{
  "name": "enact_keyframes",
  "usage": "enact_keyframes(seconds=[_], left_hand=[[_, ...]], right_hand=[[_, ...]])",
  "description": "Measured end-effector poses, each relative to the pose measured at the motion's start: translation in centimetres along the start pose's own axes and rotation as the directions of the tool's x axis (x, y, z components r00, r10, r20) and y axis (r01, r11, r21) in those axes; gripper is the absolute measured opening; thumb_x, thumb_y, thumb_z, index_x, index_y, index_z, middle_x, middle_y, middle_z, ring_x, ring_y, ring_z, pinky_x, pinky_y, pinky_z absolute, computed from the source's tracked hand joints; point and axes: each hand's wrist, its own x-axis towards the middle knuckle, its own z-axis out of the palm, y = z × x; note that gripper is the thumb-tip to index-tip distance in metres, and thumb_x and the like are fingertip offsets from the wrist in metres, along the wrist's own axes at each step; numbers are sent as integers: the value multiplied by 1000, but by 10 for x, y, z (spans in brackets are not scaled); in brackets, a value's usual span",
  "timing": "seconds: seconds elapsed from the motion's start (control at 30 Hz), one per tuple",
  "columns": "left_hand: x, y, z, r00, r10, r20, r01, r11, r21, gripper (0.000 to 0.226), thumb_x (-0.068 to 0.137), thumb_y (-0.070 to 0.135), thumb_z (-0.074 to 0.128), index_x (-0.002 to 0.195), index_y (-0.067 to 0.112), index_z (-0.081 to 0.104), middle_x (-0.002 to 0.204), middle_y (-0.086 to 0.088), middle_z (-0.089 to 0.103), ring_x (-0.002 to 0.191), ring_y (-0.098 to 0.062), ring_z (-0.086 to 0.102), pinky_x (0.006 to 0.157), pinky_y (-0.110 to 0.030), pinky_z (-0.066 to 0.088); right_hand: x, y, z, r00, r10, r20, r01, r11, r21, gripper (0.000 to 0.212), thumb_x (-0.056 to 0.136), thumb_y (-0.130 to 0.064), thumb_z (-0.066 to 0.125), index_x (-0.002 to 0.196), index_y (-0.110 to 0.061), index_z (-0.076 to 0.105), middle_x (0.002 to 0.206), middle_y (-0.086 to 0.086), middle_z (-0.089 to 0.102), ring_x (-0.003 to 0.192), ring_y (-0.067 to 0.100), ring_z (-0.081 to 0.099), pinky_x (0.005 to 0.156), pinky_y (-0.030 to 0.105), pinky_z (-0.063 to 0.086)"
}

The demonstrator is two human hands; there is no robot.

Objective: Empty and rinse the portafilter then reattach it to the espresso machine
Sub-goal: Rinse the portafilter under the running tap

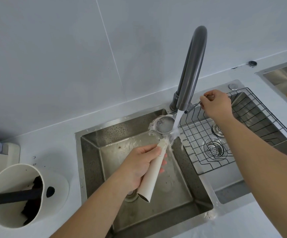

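Rinse step in hand: the portafilter (158,148) is held over the left sink basin (139,212), basket end up at 12 o'clock under the faucet (190,66), cream handle pointing back toward 6. The left hand (137,169) is clamped round the handle, grip closed tight on it, fingertips showing on the far side. Water stream (177,122) is seen running and striking the basket's right rim, at 3 o'clock of the basket, with splash thrown over the basin wall and onto the surface (53,138). The right hand (215,102) is set on the faucet lever (197,104), at 3 o'clock of the faucet base; fingers are pinched on the thin lever. A wire rack (242,134) is sat over the right basin, drain strainer (214,148) visible beneath it. A knock box (14,194) with dark grounds and a black bar is stood on the surface at 9 o'clock of the sink, so emptying is judged done. Basket interior looks wet and pale (whether residue is left cannot be told through the splash). Next move judged: basket to be centred under the stream or tilted so it is flushed, water to be shut off at the lever, drips shaken off over the basin. The espresso machine is not identifiable in view; reattaching is not yet begun.
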Motion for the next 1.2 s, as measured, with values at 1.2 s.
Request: enact_keyframes(seconds=[1.2], left_hand=[[2, -3, -19, 963, 179, -202, -54, 860, 507, 10, 86, 22, 67, 88, 28, 76, 84, -8, 76, 68, -26, 70, 63, -43, 60]], right_hand=[[-9, -8, 6, 987, 154, -43, -145, 975, 167, 26, 88, -29, 67, 109, -16, 57, 102, 5, 73, 90, 29, 73, 83, 48, 60]])
